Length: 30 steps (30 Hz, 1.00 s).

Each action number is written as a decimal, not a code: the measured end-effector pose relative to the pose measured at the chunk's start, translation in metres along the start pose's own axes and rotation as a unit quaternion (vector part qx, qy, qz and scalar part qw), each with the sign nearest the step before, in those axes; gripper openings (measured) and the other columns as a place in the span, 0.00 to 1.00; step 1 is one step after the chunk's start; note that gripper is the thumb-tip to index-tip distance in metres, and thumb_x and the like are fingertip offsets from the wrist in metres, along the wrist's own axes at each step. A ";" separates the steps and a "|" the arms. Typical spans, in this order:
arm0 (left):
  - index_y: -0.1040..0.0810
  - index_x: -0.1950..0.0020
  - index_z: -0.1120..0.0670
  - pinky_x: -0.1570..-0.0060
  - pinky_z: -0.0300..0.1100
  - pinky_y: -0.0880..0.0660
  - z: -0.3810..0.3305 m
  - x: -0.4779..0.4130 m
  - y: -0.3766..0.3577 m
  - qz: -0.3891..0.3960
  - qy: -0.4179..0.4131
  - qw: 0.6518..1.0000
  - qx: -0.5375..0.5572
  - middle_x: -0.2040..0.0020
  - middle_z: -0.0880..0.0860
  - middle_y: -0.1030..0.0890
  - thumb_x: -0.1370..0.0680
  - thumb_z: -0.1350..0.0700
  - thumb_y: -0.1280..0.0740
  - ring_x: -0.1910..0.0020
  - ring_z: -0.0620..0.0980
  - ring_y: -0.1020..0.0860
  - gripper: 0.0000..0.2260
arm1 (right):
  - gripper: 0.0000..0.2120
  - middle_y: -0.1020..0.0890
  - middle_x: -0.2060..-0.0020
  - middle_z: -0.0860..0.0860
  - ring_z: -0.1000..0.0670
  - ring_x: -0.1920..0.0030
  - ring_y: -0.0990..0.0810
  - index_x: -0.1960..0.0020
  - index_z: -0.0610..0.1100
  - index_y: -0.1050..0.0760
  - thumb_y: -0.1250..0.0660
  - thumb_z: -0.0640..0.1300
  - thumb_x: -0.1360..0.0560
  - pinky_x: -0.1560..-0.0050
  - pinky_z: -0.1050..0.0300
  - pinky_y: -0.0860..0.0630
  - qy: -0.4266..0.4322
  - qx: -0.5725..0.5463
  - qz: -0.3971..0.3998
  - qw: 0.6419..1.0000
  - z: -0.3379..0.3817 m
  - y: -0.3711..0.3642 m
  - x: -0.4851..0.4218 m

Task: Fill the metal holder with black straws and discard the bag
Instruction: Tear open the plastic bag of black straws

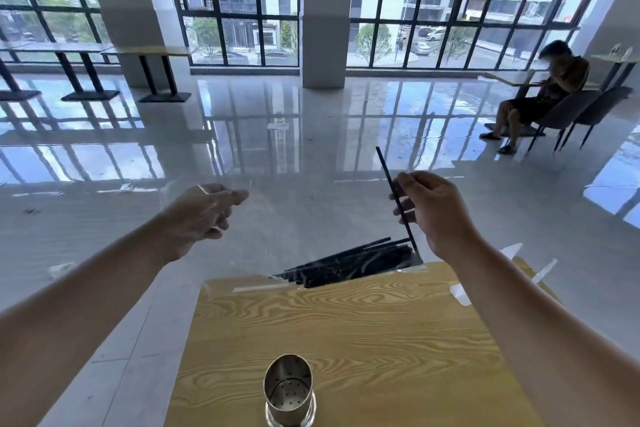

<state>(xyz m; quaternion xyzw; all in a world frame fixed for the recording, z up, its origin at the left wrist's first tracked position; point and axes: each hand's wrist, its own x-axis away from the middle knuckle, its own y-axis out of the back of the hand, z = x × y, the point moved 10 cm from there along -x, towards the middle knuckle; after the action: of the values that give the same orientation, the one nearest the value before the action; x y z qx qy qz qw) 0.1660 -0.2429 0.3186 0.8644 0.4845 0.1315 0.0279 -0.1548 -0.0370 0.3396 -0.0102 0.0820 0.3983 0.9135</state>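
The holder (pixel 289 388) stands upright at the near edge of the bench (pixel 346 322), mouth up and empty, its perforated base showing. The straws (pixel 349 265) lie bundled in the bottom of the clear bag (pixel 311 225), at the far bench edge. The left hand (pixel 204 215) grips the bag's upper left edge, fingers curled, apparently to keep the bag spread. The right hand (pixel 433 208) pinches 1 straw (pixel 388 170) between thumb and fingers; the straw tilts, its lower end at the bundle, probably so it can be drawn out. Filling has not begun. Expect the thin film to sag and the bundle to shift. 1 person (pixel 540 97) sits well apart, far right.
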 end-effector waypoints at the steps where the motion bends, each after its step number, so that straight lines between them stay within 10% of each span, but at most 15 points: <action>1: 0.24 0.57 0.55 0.73 0.37 0.32 -0.001 0.001 0.001 -0.015 0.004 0.999 -0.029 0.65 0.53 0.31 0.19 0.51 0.27 0.75 0.47 0.30 0.12 | 0.11 0.13 0.62 0.48 0.49 0.70 0.19 0.53 0.43 0.17 0.34 0.44 0.14 0.71 0.56 0.22 -0.009 -0.012 0.002 1.000 -0.003 0.000 0.000; 10: 0.20 0.75 0.50 0.68 0.40 0.27 -0.007 0.008 -0.005 0.068 0.008 0.993 -0.101 0.69 0.54 0.23 0.36 0.29 0.22 0.72 0.50 0.22 0.26 | 0.10 0.10 0.56 0.42 0.48 0.72 0.19 0.50 0.43 0.23 0.38 0.45 0.12 0.72 0.58 0.28 -0.084 -0.125 0.027 0.988 -0.017 -0.007 -0.001; 16: 0.15 0.34 0.51 0.39 0.50 0.18 -0.012 0.015 -0.031 0.312 -0.013 0.947 0.072 0.29 0.61 0.19 0.31 0.21 0.33 0.32 0.58 0.19 0.41 | 0.10 0.11 0.58 0.42 0.48 0.72 0.18 0.49 0.44 0.24 0.40 0.45 0.12 0.72 0.59 0.27 -0.089 -0.189 0.049 0.977 -0.013 -0.016 0.000; 21: 0.46 0.14 0.50 0.39 0.60 0.22 -0.021 0.030 -0.037 0.496 0.063 0.829 0.248 0.22 0.75 0.38 0.13 0.36 0.51 0.43 0.65 0.18 0.31 | 0.09 0.10 0.58 0.42 0.49 0.74 0.20 0.48 0.45 0.25 0.40 0.46 0.12 0.74 0.61 0.27 -0.099 -0.197 0.038 0.975 -0.014 -0.010 -0.002; 24: 0.40 0.15 0.49 0.50 0.54 0.17 -0.019 0.008 -0.024 0.414 0.045 0.892 0.175 0.27 0.71 0.27 0.11 0.56 0.41 0.51 0.58 0.16 0.24 | 0.09 0.10 0.58 0.42 0.49 0.75 0.21 0.49 0.45 0.25 0.40 0.46 0.12 0.74 0.61 0.28 -0.104 -0.199 0.044 0.974 -0.015 -0.011 -0.002; 27: 0.19 0.30 0.44 0.50 0.48 0.17 -0.032 -0.006 -0.035 0.269 -0.051 0.961 -0.025 0.33 0.59 0.17 0.37 0.35 0.16 0.44 0.55 0.14 0.37 | 0.10 0.11 0.56 0.41 0.49 0.76 0.22 0.50 0.45 0.24 0.40 0.46 0.12 0.75 0.61 0.29 -0.112 -0.189 0.069 0.973 -0.016 -0.023 0.001; 30: 0.22 0.26 0.41 0.39 0.48 0.19 -0.026 0.008 -0.066 0.341 -0.009 0.937 0.070 0.26 0.54 0.21 0.28 0.32 0.24 0.29 0.58 0.21 0.33 | 0.11 0.10 0.56 0.41 0.50 0.76 0.22 0.49 0.45 0.23 0.40 0.46 0.12 0.76 0.61 0.29 -0.126 -0.183 0.079 0.972 -0.019 -0.036 0.005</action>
<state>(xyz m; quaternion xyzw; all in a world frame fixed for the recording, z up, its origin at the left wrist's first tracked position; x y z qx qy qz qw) 0.1088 -0.2037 0.3333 0.9786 0.1685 0.0914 -0.0750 -0.1280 -0.0597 0.3187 -0.1207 -0.1071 0.4753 0.8649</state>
